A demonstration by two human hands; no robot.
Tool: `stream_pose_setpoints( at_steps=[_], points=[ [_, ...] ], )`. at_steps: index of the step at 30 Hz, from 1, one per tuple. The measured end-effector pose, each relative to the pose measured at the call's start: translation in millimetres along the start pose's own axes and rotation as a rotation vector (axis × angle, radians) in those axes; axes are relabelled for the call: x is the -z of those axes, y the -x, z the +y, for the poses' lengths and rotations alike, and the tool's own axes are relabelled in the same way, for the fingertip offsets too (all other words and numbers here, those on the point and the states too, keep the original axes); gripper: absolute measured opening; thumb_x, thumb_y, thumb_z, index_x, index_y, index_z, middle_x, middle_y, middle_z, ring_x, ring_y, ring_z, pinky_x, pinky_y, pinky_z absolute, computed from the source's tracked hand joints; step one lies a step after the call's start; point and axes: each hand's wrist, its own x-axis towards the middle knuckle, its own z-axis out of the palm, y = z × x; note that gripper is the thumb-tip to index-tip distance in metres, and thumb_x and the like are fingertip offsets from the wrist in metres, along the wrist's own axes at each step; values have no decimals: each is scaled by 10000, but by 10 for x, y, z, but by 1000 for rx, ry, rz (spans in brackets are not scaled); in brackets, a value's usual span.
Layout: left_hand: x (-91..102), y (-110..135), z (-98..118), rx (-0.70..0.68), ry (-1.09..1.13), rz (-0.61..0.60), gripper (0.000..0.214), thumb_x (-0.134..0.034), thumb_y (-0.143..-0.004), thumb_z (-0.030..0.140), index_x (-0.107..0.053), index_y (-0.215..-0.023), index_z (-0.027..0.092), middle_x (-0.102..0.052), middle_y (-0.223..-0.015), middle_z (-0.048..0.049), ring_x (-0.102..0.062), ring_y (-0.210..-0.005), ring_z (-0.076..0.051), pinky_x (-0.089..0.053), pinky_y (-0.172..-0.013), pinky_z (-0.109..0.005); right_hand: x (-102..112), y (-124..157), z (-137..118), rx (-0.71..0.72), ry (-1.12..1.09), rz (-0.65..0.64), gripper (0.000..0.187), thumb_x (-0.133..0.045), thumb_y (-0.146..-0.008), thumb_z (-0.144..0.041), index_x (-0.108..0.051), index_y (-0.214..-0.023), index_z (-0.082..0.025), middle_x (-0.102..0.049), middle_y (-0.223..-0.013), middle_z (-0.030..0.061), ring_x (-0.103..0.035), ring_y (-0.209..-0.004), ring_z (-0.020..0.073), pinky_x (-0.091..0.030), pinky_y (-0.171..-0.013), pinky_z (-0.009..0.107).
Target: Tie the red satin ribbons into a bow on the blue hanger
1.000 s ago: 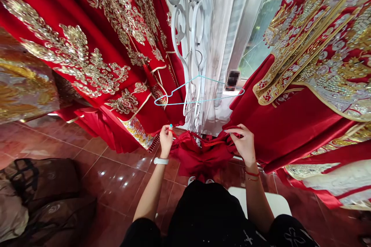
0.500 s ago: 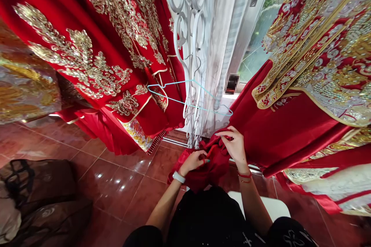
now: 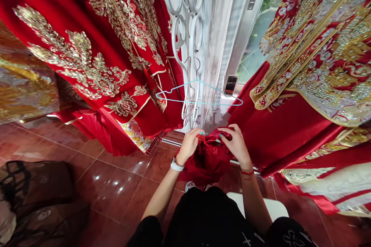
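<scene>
Both my hands hold a bunched red satin garment (image 3: 209, 158) in front of my body. My left hand (image 3: 189, 143), with a white watch on its wrist, is closed on the garment's upper left edge. My right hand (image 3: 236, 143), with a red cord bracelet, pinches the upper right edge. Just above my hands a light blue wire hanger (image 3: 199, 94) hangs bare from a white scrollwork metal grille (image 3: 188, 27).
Red robes with gold embroidery hang at the left (image 3: 87, 46) and at the right (image 3: 313, 65). A window (image 3: 261, 19) and a white curtain stand behind the grille. The floor is reddish tile (image 3: 116, 177). Dark bags (image 3: 37, 197) lie at the lower left. A white stool (image 3: 275, 206) sits under me.
My hands were apart with the garment spread, then came together low. Now both have risen towards the hanger with the cloth bunched between them. The hanger has swung level again.
</scene>
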Motion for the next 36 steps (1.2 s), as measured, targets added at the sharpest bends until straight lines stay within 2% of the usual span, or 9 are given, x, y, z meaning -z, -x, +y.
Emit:
stream_pose_setpoints(
  at_steps=[4, 7, 12, 16, 19, 22, 26, 31, 36],
  points=[
    [-45, -203, 189, -38, -41, 56, 342, -380, -858, 58, -661, -1003, 187, -684, -1020, -81, -624, -970, -213, -466, -906, -313, -256, 47, -144, 97, -15, -131, 204, -704, -858, -348, -767, -1045, -293, -608, -1289, 104, -559, -1200, 316, -460, -1014, 477],
    [-35, -264, 230, -70, -37, 35, 312, -399, -859, 61, -658, -975, 190, -686, -987, -74, -625, -950, -214, -472, -884, -317, -508, 44, -254, 125, -275, -171, 165, -573, -935, -326, -699, -978, -229, -679, -1026, 90, -636, -964, 239, -508, -893, 377],
    [63, -262, 210, -53, -20, 96, 237, -435, -898, 99, -649, -938, 195, -671, -908, -53, -619, -865, -195, -477, -830, -299, -673, -54, -312, 54, -446, -198, 180, -584, -894, -338, -583, -760, -217, -620, -767, 15, -551, -713, 170, -443, -709, 298],
    [117, -238, 129, -11, 4, 136, 166, -503, -889, 130, -630, -972, 197, -622, -908, -35, -576, -805, -165, -465, -768, -270, -685, -192, -316, -158, -709, -357, 374, -619, -822, -377, -399, -561, -222, -373, -529, -59, -341, -518, 96, -285, -523, 251],
    [238, -181, -16, 107, 56, 220, 217, -595, -833, 145, -568, -1040, 206, -549, -915, 3, -504, -676, -109, -430, -649, -224, -653, -312, -314, -358, -1030, -326, 382, -655, -787, -432, -415, -568, -230, -286, -474, -96, -238, -441, 66, -220, -442, 229],
    [465, -61, -242, 243, 54, 418, 262, -714, -764, 199, -481, -883, 215, -447, -755, 66, -434, -608, -86, -387, -598, -197, -529, -415, -276, -420, -1189, -223, 241, -702, -743, -407, -601, -663, -203, -432, -484, -72, -334, -424, 63, -301, -416, 205],
    [684, 168, -564, 429, 164, 658, 473, -792, -735, 368, -357, -623, 220, -332, -565, 94, -326, -527, -73, -329, -532, -198, -345, -482, -156, -388, -1131, -166, 262, -758, -719, -371, -775, -912, -194, -744, -861, 56, -654, -670, 148, -537, -556, 258],
    [559, 421, -762, 658, 647, 741, 533, -811, -667, 626, -495, -605, 201, -565, -558, 36, -500, -513, -92, -442, -541, -233, -380, -509, -5, -376, -1029, -157, 354, -857, -674, -390, -808, -981, -222, -780, -1017, 67, -664, -639, 142, -554, -551, 270],
    [573, 547, -775, 610, 705, 786, 452, -947, -526, 467, -715, -760, 158, -757, -769, -23, -672, -685, -110, -530, -687, -217, -666, -614, -40, -484, -1137, -197, 391, -811, -730, -329, -777, -1109, -238, -796, -1035, 73, -623, -596, 100, -455, -474, 201]
  ],
)
